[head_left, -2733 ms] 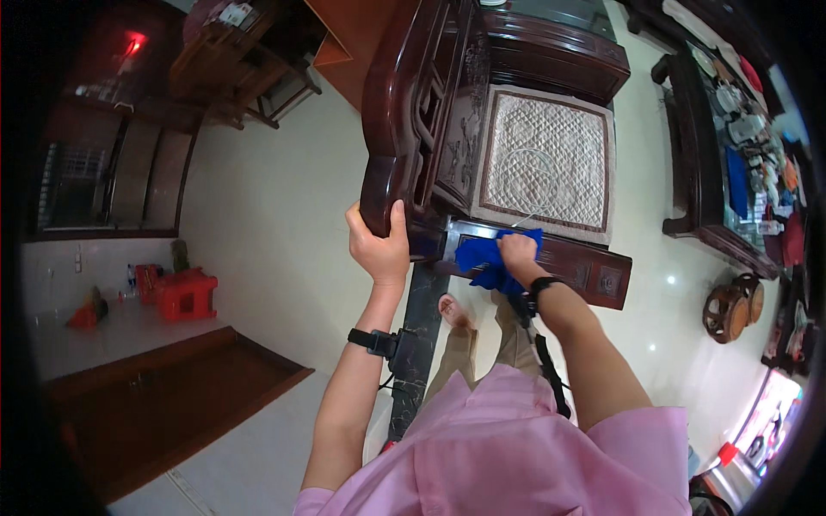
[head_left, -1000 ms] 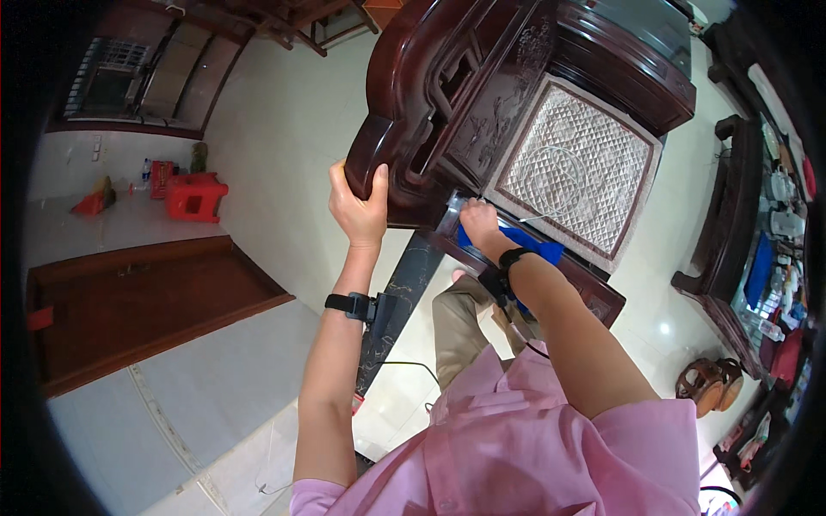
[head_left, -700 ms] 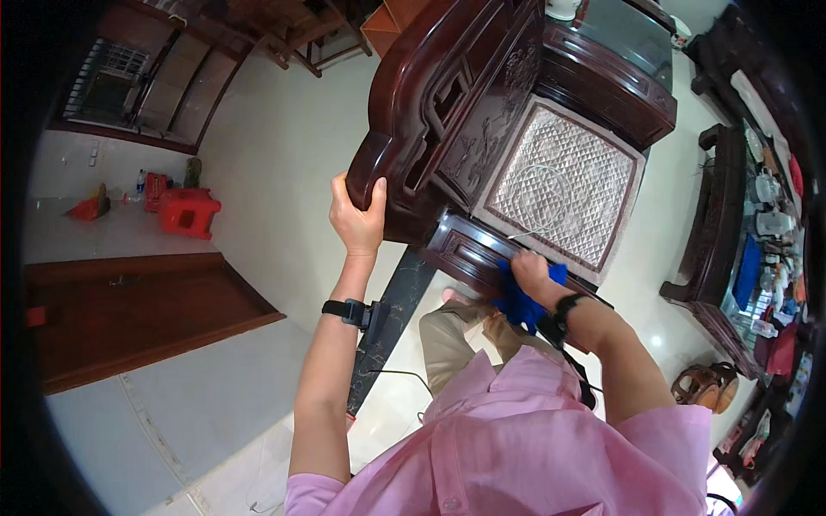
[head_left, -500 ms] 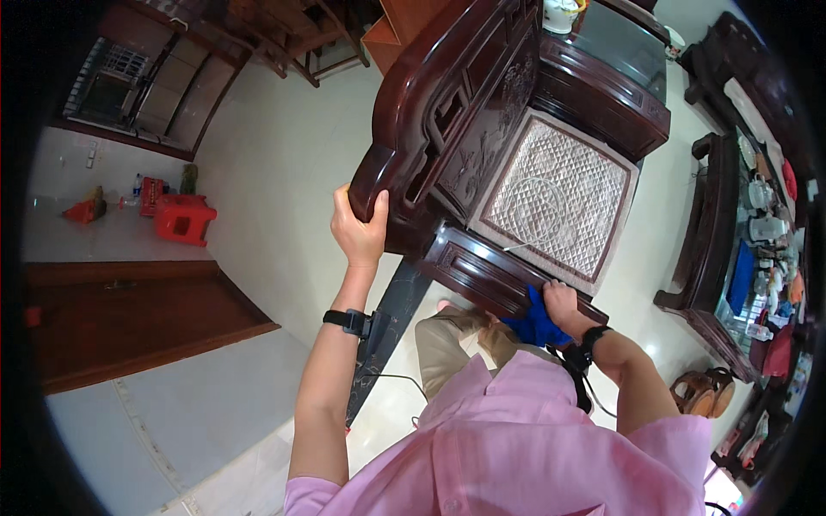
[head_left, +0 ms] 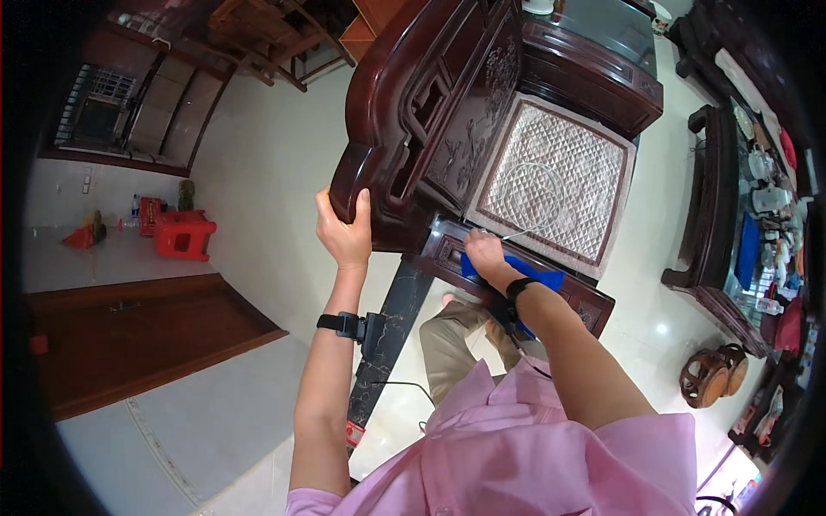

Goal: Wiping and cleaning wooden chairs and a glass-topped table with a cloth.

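My left hand grips the edge of the backrest of a dark, carved wooden chair, thumb on one side and fingers on the other. Its back is glossy, with openwork and relief. Over the near armrest lies a blue cloth. My right hand presses the cloth onto the armrest at the end close to the backrest, fingers curled and partly hidden. A quilted beige seat cushion covers the seat, and a thin pale loop with a straight tail rests on it.
A glass-topped side table adjoins the chair's far side. To the right stands a dark table crowded with small items, with round wooden stools below. A red plastic stool is at the left, and a wooden door is nearby.
My right hand has slid leftward along the armrest toward the backrest, carrying the blue cloth with it. My left hand keeps its hold on the backrest. The whole view has shifted slightly.
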A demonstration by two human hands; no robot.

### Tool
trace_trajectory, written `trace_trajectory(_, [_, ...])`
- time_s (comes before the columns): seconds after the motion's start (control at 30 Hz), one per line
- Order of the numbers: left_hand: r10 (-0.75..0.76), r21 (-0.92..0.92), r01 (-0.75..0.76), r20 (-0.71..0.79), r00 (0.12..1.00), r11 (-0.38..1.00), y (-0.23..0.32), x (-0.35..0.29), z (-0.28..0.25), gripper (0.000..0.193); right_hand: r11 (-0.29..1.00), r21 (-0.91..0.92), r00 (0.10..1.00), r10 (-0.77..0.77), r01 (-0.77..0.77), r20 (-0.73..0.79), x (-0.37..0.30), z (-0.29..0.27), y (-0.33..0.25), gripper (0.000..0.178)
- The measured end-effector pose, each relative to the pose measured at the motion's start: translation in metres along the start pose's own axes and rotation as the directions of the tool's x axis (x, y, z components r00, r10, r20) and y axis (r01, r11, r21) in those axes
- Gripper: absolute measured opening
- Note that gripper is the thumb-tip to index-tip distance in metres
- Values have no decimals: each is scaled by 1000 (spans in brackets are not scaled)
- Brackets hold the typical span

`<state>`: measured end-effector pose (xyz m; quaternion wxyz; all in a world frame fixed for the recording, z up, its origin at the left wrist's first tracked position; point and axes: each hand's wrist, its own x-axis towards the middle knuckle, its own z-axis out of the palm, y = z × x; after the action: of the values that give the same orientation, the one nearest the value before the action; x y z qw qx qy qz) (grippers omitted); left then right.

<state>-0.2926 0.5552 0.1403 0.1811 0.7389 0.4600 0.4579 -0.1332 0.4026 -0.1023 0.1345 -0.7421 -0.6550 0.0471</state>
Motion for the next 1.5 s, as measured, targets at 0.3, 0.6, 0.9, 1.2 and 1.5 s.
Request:
trace_trajectory(0.3, [16, 26, -16, -10, 1000, 1000, 4, 4, 2, 37, 997, 71, 999, 39, -37, -25, -69, -3, -11, 6])
trace_trajectory(0.6, [9, -1, -9, -39, 999, 1000, -5, 1, 2, 39, 980, -43, 920, 195, -192, 339, -204, -60, 73, 13])
trace_trajectory(0.9, [-42, -26, 41, -47, 998, 999, 1, -2, 3, 38, 997, 80, 910, -50, 19, 411, -135, -51, 47, 12])
trace_trajectory(1.2, [-13, -19, 11, -89, 996, 1000, 1, 3, 6, 41, 983, 156, 982, -117, 93, 150, -34, 2, -17, 6])
trace_trajectory(1.5, [-26, -17, 25, -67, 997, 1000, -1, 0, -1, 40, 986, 165, 960, -84, 40, 268, -27, 7, -26, 18])
